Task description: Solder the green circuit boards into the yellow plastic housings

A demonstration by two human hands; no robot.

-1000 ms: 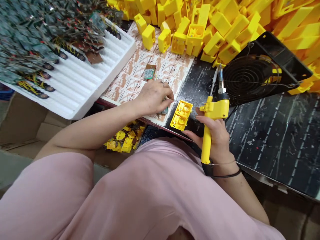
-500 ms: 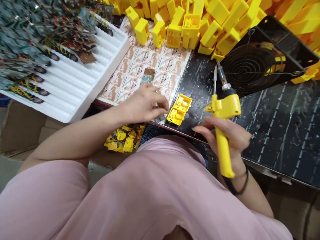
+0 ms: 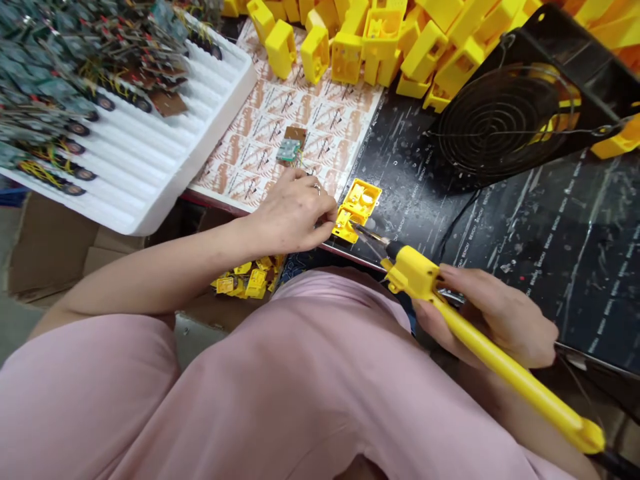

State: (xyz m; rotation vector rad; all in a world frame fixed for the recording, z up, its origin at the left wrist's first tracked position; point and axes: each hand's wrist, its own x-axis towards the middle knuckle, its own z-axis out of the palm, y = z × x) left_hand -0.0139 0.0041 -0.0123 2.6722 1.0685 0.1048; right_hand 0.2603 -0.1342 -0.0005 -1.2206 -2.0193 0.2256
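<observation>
My right hand (image 3: 495,313) is wrapped round a yellow soldering gun (image 3: 415,270) with a feed tube beside its metal tip. The tip points down-left into the lower part of an open yellow plastic case (image 3: 367,197) on the table edge. At the left side of that case my left hand (image 3: 297,210), with a ring on one finger, has its fingers pinched together; what lies between them is hidden. Just beyond its knuckles sits a small circuit board (image 3: 289,149) with thin wires, on a printed sheet (image 3: 270,113).
A white foam tray (image 3: 200,133) packed with circuit boards (image 3: 45,87) stands at left. Yellow housings (image 3: 345,57) pile up along the back. A black fan (image 3: 500,130) with a wire guard is at right. Below the edge, a cardboard box (image 3: 45,253) and yellow parts (image 3: 256,283).
The soldering gun has swung from upright to pointing left, its tip now at the yellow case. My right hand has moved right and down. My left hand stays nearly in place.
</observation>
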